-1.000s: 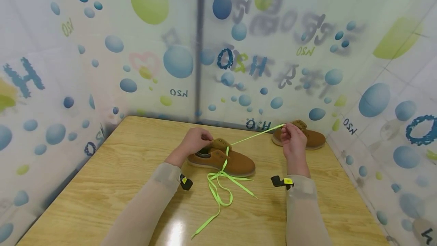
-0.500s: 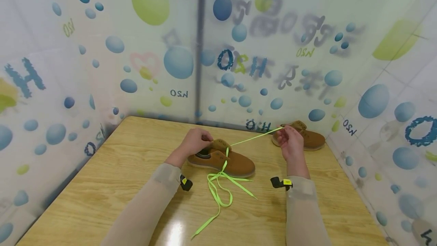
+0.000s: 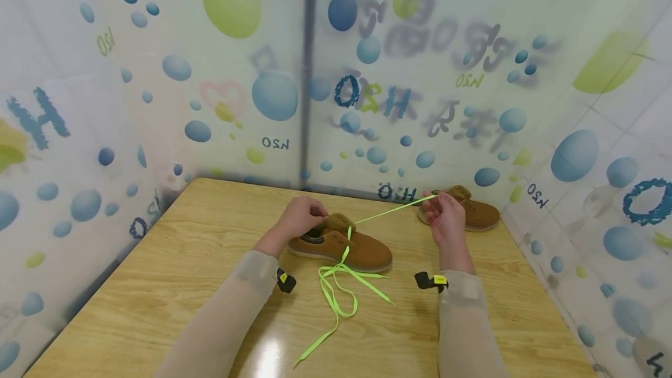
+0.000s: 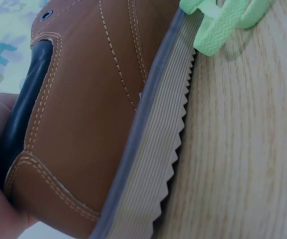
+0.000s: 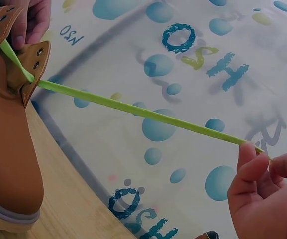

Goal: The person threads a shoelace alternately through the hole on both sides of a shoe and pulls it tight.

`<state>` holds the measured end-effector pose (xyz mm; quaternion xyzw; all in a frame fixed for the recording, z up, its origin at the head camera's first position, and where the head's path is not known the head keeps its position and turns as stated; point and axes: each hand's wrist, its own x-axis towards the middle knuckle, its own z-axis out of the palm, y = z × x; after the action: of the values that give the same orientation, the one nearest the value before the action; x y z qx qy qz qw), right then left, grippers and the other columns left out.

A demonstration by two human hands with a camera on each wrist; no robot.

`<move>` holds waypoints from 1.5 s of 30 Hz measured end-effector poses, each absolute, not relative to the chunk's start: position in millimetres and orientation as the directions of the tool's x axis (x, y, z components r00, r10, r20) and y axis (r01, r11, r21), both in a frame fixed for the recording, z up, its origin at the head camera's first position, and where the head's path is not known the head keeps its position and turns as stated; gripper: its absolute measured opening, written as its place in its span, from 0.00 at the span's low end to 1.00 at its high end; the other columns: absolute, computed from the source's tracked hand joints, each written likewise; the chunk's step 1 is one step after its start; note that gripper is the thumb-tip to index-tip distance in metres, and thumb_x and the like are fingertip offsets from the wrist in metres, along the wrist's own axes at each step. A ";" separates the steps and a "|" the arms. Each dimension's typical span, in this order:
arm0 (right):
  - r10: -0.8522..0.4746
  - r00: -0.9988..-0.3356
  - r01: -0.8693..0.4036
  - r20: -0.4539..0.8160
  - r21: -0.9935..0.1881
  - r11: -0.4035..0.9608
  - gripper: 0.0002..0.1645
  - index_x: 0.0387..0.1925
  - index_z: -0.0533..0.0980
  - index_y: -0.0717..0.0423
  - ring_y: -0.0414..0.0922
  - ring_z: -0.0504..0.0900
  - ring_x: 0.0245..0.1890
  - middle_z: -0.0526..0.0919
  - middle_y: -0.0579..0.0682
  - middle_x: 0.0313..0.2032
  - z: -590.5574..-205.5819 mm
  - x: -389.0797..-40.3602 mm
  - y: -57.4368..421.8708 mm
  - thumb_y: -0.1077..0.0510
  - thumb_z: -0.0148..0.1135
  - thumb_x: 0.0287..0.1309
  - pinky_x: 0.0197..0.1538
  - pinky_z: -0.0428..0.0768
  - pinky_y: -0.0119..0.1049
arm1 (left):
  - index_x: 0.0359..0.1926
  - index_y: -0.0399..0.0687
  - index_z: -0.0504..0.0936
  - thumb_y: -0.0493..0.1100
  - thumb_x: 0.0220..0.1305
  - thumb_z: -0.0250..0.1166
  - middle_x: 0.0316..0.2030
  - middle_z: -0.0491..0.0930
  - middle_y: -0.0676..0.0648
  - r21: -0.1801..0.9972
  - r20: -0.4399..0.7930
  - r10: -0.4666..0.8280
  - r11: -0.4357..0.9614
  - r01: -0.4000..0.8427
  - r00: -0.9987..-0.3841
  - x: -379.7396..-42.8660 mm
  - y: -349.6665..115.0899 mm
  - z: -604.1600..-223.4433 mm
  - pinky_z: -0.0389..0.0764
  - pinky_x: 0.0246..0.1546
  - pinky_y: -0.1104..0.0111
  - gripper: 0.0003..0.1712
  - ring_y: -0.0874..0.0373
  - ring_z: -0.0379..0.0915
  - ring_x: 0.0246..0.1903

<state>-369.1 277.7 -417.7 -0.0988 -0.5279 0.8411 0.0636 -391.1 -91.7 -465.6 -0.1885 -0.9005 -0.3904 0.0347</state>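
A brown leather shoe (image 3: 370, 252) stands on the table, toe to the right. My left hand (image 3: 299, 218) pinches its upper near the opening, beside the raised far eyelet flap (image 3: 340, 221). In the left wrist view, part of that hand (image 4: 1, 209) shows behind the dark collar (image 4: 21, 112). The bright green shoelace (image 5: 153, 114) runs through a front eyelet and stretches straight to my right hand (image 3: 446, 218), which pinches its tip between thumb and fingers. The lace's other part (image 3: 328, 293) crosses the near flap and lies in loops on the table.
A second brown shoe (image 3: 484, 214) sits at the table's back right corner, partly behind my right hand. The wooden table (image 3: 173, 261) meets patterned curtain-like walls (image 3: 236, 104) at its back and sides.
My right hand has shifted slightly left and down, with the lace still stretched from the shoe. The left hand and the shoe stay in place.
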 end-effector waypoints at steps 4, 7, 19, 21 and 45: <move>0.234 -0.964 -0.014 -0.122 -0.861 -0.508 0.11 0.52 0.74 0.54 0.37 0.83 0.32 0.93 0.44 0.40 -416.7 -369.1 279.3 0.54 0.48 0.84 0.35 0.78 0.24 | 0.43 0.48 0.92 0.38 0.70 0.70 0.42 0.91 0.48 0.692 0.203 0.312 0.625 0.361 -0.928 -391.9 -92.6 -467.0 0.86 0.51 0.57 0.06 0.54 0.86 0.44; 0.245 -0.960 -0.024 -0.133 -0.836 -0.548 0.11 0.52 0.74 0.56 0.37 0.83 0.31 0.93 0.46 0.39 -414.7 -369.8 280.7 0.55 0.48 0.84 0.34 0.78 0.25 | 0.43 0.48 0.92 0.38 0.71 0.69 0.42 0.91 0.49 0.693 0.194 0.313 0.627 0.356 -0.930 -393.2 -92.8 -466.1 0.86 0.51 0.57 0.06 0.55 0.86 0.44; 0.349 -0.926 -0.114 -0.141 -0.778 -0.618 0.10 0.50 0.75 0.58 0.38 0.82 0.28 0.92 0.49 0.39 -414.3 -371.8 288.0 0.57 0.50 0.83 0.30 0.79 0.24 | 0.43 0.49 0.92 0.39 0.71 0.69 0.42 0.91 0.48 0.690 0.207 0.319 0.622 0.369 -0.925 -393.7 -92.2 -461.5 0.86 0.52 0.57 0.06 0.54 0.86 0.44; 0.365 -0.921 -0.130 -0.138 -0.774 -0.620 0.10 0.49 0.76 0.58 0.38 0.81 0.27 0.91 0.49 0.39 -416.2 -371.6 288.3 0.57 0.50 0.83 0.30 0.79 0.24 | 0.43 0.49 0.92 0.39 0.71 0.69 0.42 0.91 0.48 0.693 0.206 0.320 0.619 0.368 -0.925 -393.4 -92.4 -463.2 0.86 0.52 0.57 0.06 0.54 0.86 0.44; 0.386 -0.918 -0.169 -0.088 -0.795 -0.582 0.07 0.46 0.77 0.54 0.37 0.71 0.28 0.81 0.44 0.32 -414.9 -368.0 288.8 0.55 0.56 0.80 0.28 0.72 0.26 | 0.43 0.49 0.92 0.39 0.72 0.69 0.42 0.90 0.48 0.695 0.202 0.311 0.623 0.359 -0.929 -391.4 -92.4 -465.3 0.86 0.52 0.56 0.05 0.54 0.85 0.44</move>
<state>-368.0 288.8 -414.9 -0.1268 -0.4289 0.8804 0.1577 -391.4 -92.4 -465.3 -0.1861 -0.9003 -0.3922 0.0311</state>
